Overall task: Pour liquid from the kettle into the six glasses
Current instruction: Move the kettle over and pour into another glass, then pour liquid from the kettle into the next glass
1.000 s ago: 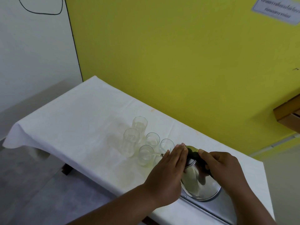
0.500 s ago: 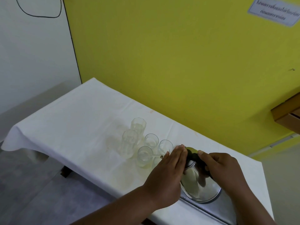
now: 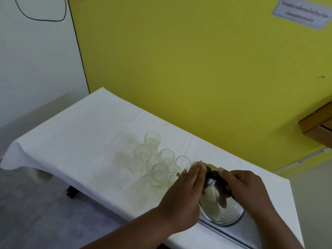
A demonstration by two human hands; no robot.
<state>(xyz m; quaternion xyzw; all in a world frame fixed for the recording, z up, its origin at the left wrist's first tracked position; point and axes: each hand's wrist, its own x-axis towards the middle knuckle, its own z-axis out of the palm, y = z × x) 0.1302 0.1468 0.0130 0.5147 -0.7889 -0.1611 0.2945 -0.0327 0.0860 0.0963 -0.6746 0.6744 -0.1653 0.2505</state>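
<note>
On the yellow wall [image 3: 197, 60], top right, a pale notice [image 3: 301, 12] with two lines of dark print, seemingly Thai script, too blurred to make out letter by letter; tilted in the wide-angle view and cut by the upper edge. On the white wall [image 3: 36, 60], top left, only a black looping drawn line [image 3: 42, 19], no letters in it. No legible brand, label or number on the kettle [image 3: 220, 203], the glasses [image 3: 151, 141] or the white cloth of the counter [image 3: 80, 141]
</note>
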